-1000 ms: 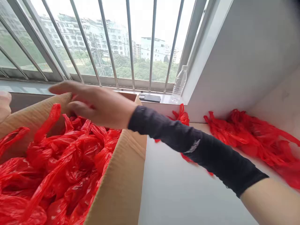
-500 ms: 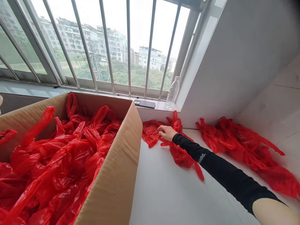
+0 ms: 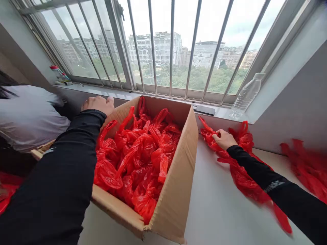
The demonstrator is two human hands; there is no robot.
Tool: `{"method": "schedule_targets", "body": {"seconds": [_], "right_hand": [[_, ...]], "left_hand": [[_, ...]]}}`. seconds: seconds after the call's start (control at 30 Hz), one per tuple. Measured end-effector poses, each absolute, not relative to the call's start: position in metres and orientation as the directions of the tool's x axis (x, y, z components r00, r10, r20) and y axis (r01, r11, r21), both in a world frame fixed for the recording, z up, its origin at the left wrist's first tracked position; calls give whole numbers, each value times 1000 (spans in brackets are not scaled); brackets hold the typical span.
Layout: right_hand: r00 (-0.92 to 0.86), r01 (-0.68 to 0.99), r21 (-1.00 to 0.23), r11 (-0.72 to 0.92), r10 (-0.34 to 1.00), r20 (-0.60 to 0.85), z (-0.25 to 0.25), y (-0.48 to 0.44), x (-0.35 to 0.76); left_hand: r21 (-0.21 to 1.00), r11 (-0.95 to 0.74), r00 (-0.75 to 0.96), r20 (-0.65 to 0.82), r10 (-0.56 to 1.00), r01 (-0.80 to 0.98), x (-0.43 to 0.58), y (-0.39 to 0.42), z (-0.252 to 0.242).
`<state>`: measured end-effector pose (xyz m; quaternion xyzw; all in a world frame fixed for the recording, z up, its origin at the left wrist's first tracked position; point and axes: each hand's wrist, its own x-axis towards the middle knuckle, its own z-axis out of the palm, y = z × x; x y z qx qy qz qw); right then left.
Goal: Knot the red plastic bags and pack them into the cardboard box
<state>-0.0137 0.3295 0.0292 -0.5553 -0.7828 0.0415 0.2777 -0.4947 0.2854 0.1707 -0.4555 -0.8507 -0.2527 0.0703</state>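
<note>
A cardboard box (image 3: 176, 190) holds many knotted red plastic bags (image 3: 138, 160). My left hand (image 3: 98, 104) is at the box's left wall near its far end, back of the hand up; its fingers are mostly hidden, so I cannot tell whether they grip the wall. To the right of the box, my right hand (image 3: 224, 139) pinches a red plastic bag (image 3: 208, 131) just above the white tabletop. More red bags (image 3: 245, 177) lie under and beside my right forearm.
On the windowsill are a dark phone-like object (image 3: 204, 109) and a clear plastic bottle (image 3: 246, 97). Another pile of red bags (image 3: 306, 166) lies far right. At left are a person in a white shirt (image 3: 28, 112), part of another box (image 3: 38, 153) and a red-capped bottle (image 3: 57, 73).
The view has swung left, bringing my left arm and the other person into sight. My right hand, earlier hovering open at a flat-lying bag, now grips it and has lifted part of it.
</note>
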Motion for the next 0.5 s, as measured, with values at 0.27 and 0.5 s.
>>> {"method": "schedule_targets", "body": {"seconds": [0.27,0.5], "right_hand": [[-147,565,-455,688,627,765,159,300,-8],[-602,80,-331,940,310,736,214,266,-154]], "left_hand": [[249,573,-625,315,714,780,-497,270,165],[250,575,-627,296,720,779,-501,268,167]]}}
